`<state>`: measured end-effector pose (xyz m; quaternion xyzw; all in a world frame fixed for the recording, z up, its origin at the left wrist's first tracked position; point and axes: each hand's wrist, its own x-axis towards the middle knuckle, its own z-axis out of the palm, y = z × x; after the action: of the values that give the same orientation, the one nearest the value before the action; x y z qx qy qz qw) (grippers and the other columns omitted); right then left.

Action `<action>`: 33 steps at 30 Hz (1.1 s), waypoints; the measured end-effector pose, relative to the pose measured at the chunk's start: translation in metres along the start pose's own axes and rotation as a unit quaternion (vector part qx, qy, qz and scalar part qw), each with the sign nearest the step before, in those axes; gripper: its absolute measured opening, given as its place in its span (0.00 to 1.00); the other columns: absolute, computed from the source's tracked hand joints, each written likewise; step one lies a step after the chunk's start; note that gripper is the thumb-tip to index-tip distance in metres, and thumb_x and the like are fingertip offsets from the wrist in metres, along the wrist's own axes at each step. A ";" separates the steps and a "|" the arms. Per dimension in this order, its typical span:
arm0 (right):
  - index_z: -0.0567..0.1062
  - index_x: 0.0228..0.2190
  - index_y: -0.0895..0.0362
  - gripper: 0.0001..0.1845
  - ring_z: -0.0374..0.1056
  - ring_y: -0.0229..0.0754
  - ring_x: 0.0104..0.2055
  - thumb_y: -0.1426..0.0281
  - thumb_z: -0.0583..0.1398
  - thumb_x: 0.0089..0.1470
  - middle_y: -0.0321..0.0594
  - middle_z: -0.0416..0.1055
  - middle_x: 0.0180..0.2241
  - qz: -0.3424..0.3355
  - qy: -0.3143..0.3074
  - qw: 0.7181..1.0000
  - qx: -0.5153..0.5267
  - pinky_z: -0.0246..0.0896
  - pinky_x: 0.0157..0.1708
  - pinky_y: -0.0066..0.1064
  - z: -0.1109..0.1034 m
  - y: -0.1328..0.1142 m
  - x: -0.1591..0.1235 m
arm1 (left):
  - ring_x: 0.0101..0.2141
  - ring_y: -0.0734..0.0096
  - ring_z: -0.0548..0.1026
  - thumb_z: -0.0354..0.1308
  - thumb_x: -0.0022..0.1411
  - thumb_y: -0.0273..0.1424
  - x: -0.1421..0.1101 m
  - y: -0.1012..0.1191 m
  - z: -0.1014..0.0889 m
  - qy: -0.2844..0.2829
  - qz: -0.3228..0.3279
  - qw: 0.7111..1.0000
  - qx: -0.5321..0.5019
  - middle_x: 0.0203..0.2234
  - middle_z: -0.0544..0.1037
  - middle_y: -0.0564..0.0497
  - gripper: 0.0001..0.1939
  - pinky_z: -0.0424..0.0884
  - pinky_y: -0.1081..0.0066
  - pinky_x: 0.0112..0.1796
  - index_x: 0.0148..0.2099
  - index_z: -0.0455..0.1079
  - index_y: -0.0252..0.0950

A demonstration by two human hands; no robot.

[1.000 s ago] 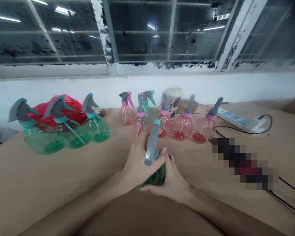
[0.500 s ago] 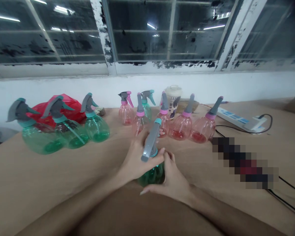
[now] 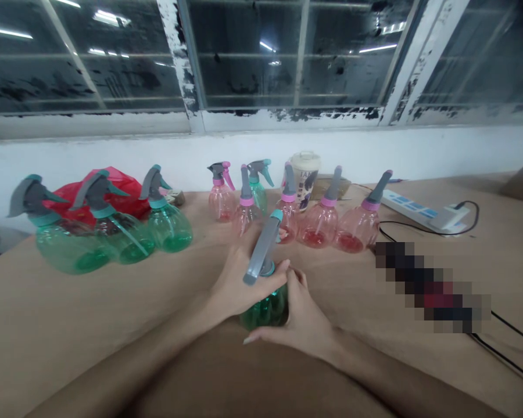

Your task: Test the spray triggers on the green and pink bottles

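A green spray bottle (image 3: 265,307) with a grey and teal trigger head stands on the table close in front of me. Around its neck, just below the spray head, my left hand (image 3: 239,281) is closed, thumb across the front. My right hand (image 3: 307,316) wraps the bottle's right side, its thumb reaching under the front of the body. The fingers behind the bottle are partly hidden. Behind my hands is a row of pink spray bottles (image 3: 318,223) holding a little red liquid. Several green spray bottles (image 3: 169,227) with green liquid stand to the left.
A red plastic bag (image 3: 122,188) lies behind the left bottles. At the back are a paper cup (image 3: 305,174) and a small cardboard box (image 3: 330,187). A white power strip (image 3: 412,209) with black cables lies on the right, near a pixelated dark object (image 3: 427,287).
The whole view shifts very slightly to the left. The spray head tips a touch more to the left, while both hands keep their hold on the bottle.
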<state>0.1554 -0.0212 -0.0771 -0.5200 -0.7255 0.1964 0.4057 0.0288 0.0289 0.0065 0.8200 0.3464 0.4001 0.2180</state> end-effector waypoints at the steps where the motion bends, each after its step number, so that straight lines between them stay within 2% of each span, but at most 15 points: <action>1: 0.59 0.53 0.56 0.53 0.58 0.61 0.55 0.51 0.71 0.27 0.50 0.65 0.49 -0.001 -0.004 1.000 -0.004 0.54 0.52 0.57 0.000 0.000 0.000 | 0.31 0.65 0.74 0.59 0.53 0.32 -0.001 -0.001 0.000 0.002 0.006 1.000 0.007 0.37 0.74 0.50 0.17 0.73 0.62 0.36 0.46 0.64 0.42; 7: 0.62 0.49 0.56 0.47 0.61 0.59 0.52 0.52 0.70 0.28 0.48 0.67 0.46 -0.010 -0.001 1.000 -0.001 0.55 0.52 0.57 -0.001 0.001 0.000 | 0.32 0.64 0.75 0.59 0.54 0.34 -0.006 -0.003 0.002 0.004 -0.006 1.000 0.009 0.38 0.75 0.49 0.20 0.73 0.61 0.36 0.50 0.63 0.42; 12: 0.62 0.46 0.56 0.45 0.58 0.58 0.54 0.52 0.71 0.28 0.48 0.66 0.46 0.018 -0.001 1.000 0.021 0.56 0.52 0.55 -0.003 -0.001 0.000 | 0.34 0.63 0.75 0.60 0.53 0.34 -0.004 -0.005 0.002 -0.009 -0.007 1.000 -0.016 0.40 0.76 0.49 0.21 0.73 0.62 0.35 0.51 0.65 0.43; 17: 0.62 0.46 0.56 0.45 0.57 0.58 0.54 0.52 0.71 0.29 0.48 0.65 0.47 0.035 0.007 0.999 0.033 0.57 0.52 0.54 -0.001 -0.001 -0.002 | 0.31 0.65 0.75 0.60 0.54 0.36 -0.004 -0.007 0.003 -0.013 -0.015 0.999 -0.033 0.37 0.76 0.49 0.20 0.72 0.65 0.31 0.50 0.64 0.43; 22: 0.60 0.48 0.55 0.46 0.58 0.58 0.54 0.51 0.70 0.30 0.47 0.65 0.47 0.014 0.009 1.000 0.019 0.56 0.52 0.54 -0.001 0.000 -0.002 | 0.29 0.68 0.74 0.61 0.52 0.32 -0.002 -0.003 0.004 0.006 -0.016 0.999 -0.027 0.34 0.75 0.51 0.15 0.72 0.67 0.32 0.43 0.66 0.40; 27: 0.54 0.55 0.50 0.52 0.58 0.58 0.55 0.50 0.69 0.32 0.46 0.62 0.52 -0.019 0.003 1.000 0.011 0.52 0.53 0.54 -0.002 0.000 0.000 | 0.30 0.71 0.75 0.57 0.53 0.27 -0.001 0.001 0.005 0.026 -0.014 0.998 -0.060 0.30 0.74 0.55 0.08 0.72 0.68 0.34 0.36 0.63 0.39; 30: 0.54 0.56 0.51 0.53 0.59 0.59 0.54 0.50 0.69 0.32 0.47 0.62 0.52 -0.012 -0.004 1.000 0.015 0.52 0.53 0.56 -0.002 0.000 0.000 | 0.31 0.67 0.75 0.57 0.52 0.28 0.001 0.000 0.003 0.028 0.002 1.000 -0.013 0.30 0.73 0.53 0.08 0.72 0.64 0.34 0.36 0.63 0.40; 33: 0.58 0.52 0.52 0.49 0.58 0.58 0.54 0.50 0.69 0.32 0.46 0.64 0.49 0.012 -0.005 0.999 0.030 0.53 0.53 0.55 -0.002 0.000 -0.001 | 0.30 0.64 0.74 0.59 0.53 0.33 0.001 0.000 0.001 0.018 0.001 0.999 0.033 0.32 0.73 0.51 0.11 0.72 0.61 0.33 0.39 0.63 0.40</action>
<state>0.1567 -0.0223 -0.0765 -0.5154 -0.7147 0.2256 0.4156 0.0303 0.0301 0.0061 0.8195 0.3630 0.4035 0.1839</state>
